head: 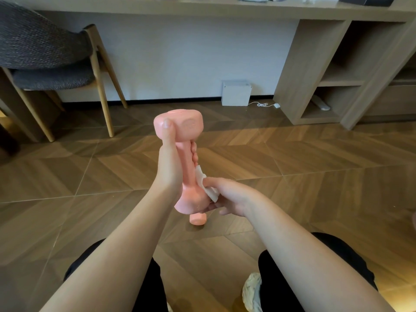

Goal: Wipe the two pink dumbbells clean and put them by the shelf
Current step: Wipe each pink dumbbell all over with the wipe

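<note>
The dumbbell (180, 124) is likely heavy for its size, stiff, its smooth coating perhaps slippery when damp — best held round the narrow handle, as the left hand (168, 167) does, fingers wrapped there, thumb on the upper head. Pale pink and glossy, it is held near upright above the floor (315, 165). The right hand (231, 197) pinches a white wipe (208, 188) against its lower neck — the second dumbbell (198, 219) lies on the floor just below, mostly hidden

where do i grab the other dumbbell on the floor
Grip the floor dumbbell by the thin bar between its heads, from above. Only one round head shows, facing you; the bar is hidden behind the held dumbbell in your left hand, so move that aside first.
</note>
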`<state>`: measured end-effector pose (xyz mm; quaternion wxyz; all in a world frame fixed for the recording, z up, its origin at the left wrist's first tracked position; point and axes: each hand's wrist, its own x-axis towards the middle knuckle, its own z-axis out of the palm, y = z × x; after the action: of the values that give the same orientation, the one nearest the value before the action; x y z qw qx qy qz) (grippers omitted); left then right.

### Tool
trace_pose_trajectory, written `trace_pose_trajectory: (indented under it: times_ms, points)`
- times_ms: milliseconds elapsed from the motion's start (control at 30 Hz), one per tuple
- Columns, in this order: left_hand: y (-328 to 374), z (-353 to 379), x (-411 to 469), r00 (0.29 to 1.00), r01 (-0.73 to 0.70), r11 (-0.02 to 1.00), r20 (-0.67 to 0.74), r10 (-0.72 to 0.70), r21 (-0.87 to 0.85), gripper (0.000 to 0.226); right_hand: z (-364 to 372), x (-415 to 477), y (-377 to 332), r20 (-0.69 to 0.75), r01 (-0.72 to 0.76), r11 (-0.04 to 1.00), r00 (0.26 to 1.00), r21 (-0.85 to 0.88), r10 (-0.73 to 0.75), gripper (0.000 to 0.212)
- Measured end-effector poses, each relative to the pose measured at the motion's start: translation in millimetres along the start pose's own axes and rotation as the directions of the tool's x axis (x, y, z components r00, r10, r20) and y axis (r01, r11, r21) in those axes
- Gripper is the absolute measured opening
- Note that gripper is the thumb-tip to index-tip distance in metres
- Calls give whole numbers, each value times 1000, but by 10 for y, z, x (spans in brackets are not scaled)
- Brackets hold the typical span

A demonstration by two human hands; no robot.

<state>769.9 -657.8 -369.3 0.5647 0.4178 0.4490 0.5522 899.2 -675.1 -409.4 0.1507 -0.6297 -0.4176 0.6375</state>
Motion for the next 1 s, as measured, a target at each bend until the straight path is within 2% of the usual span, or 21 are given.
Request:
trace_pose_trajectory:
  times_ms: [100, 233, 433, 600, 733, 800, 867, 1000]
  points:
    - [-9, 11, -16, 999, -29, 999, 43, 30, -35, 73, 49, 27, 1, -35, -21, 998, 999, -65, 18, 49]
    - [9, 32, -28, 995, -36, 998, 96, 42, -61, 73, 19, 14, -2, -17, -8, 999, 1000, -32, 8, 32]
    - [22, 38, -65, 988, -24, 994, 151, 39, -103, 78, 49, -7, -18, -41, -6, 992, 999, -127, 0, 40]
    - [36, 36, -73, 984, -3, 992, 174, 26, -130, 78, -9, 8, -33, -20, 7, 997, 1000, -80, -9, 23]
    - [51, 46, -90, 978, 61, 979, 207, -20, -196, 84, -1, 7, -36, -17, -41, 993, 999, -114, 39, 37]
    - [49, 64, -100, 975, 69, 980, 221, -27, -186, 85, 0, 19, -21, 80, -70, 996, 994, -55, 74, 48]
    - [54, 68, -94, 970, 73, 981, 240, -27, -182, 88, 2, 43, 5, 191, -69, 997, 980, 37, 61, 50]
    - [92, 25, -48, 972, 37, 992, 234, -7, -123, 92, -9, 60, 9, 92, -15, 995, 996, 97, 6, 53]
